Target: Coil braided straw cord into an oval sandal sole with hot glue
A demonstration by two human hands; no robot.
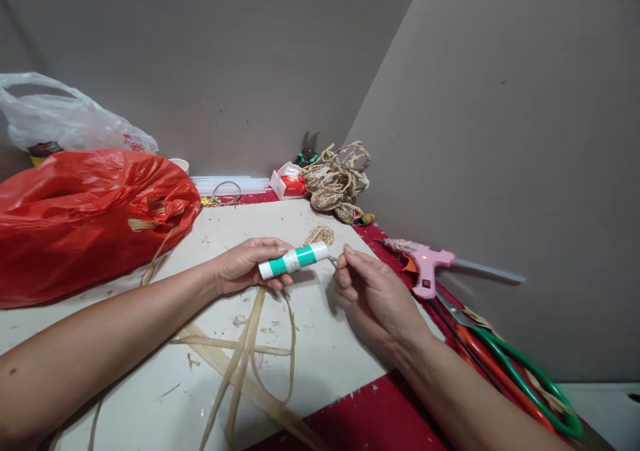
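Note:
A white and green glue-stick tube (294,260) lies slanted in my left hand (255,264), its right end pointing up and to the right. The fingers of that hand are closed around its left part. At the tube's right end, my right hand (373,288) pinches a thin grey piece (333,260) between thumb and forefinger. Most of this piece is hidden, so I cannot tell its kind. Flat tan plant-fibre strips (245,351) hang and lie on the white board (150,378) below my left hand. Behind the tube lies a small braided coil (321,235).
At the left bulges a red plastic bag (90,218). Braided cord (335,181) is heaped at the back beside a tissue pack (289,182) and pruners (309,148). Along the right wall lie a pink glue gun (430,264) and green-handled shears (520,364).

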